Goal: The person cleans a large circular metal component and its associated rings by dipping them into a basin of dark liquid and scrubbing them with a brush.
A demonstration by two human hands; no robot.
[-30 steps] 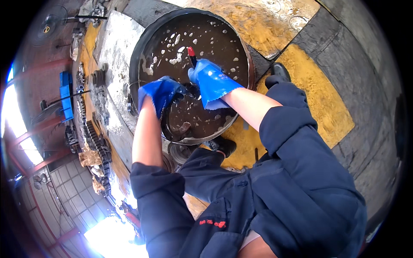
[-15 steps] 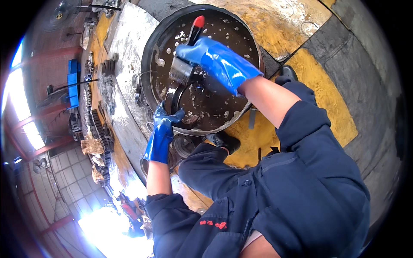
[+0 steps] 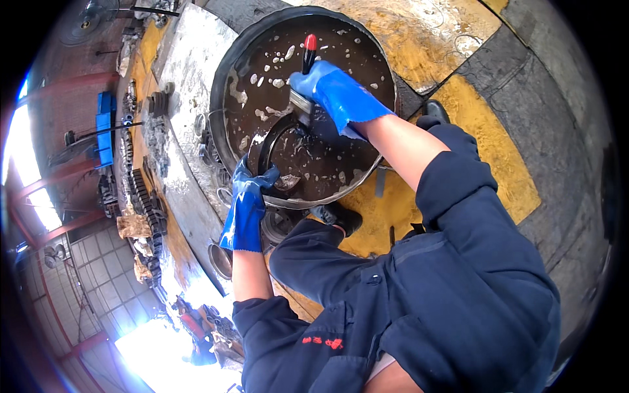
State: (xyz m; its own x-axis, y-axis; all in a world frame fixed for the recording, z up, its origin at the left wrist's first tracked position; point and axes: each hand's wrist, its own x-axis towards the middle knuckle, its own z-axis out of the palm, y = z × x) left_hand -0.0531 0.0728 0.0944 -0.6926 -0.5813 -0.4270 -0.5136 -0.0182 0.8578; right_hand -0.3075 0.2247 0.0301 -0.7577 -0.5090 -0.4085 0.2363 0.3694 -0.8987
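My right hand [image 3: 335, 93], in a blue rubber glove, grips a paintbrush [image 3: 309, 57] by its black handle with a red end. The bristle end points down against a dark curved metal ring [image 3: 266, 148]. Near the left rim of a round black tub [image 3: 218, 131], my gloved left hand [image 3: 246, 200] pinches the ring's lower left edge. Part of the ring stands out of the dark brown liquid [image 3: 331, 167]; its right side is hidden in the liquid and under the brush. Pale foam patches float on the surface.
Several metal rings [image 3: 221, 260] lie left of the tub. Cardboard sheets [image 3: 488, 137] and dark mats [image 3: 531, 118] cover the floor on the right. My shoe [image 3: 342, 218] stands close to the tub's near rim. Rows of metal parts [image 3: 145, 196] line the left.
My right hand and the brush have shifted right and slightly down over the ring, and the handle now stands more upright. The left hand stays at the ring's edge, nearly still.
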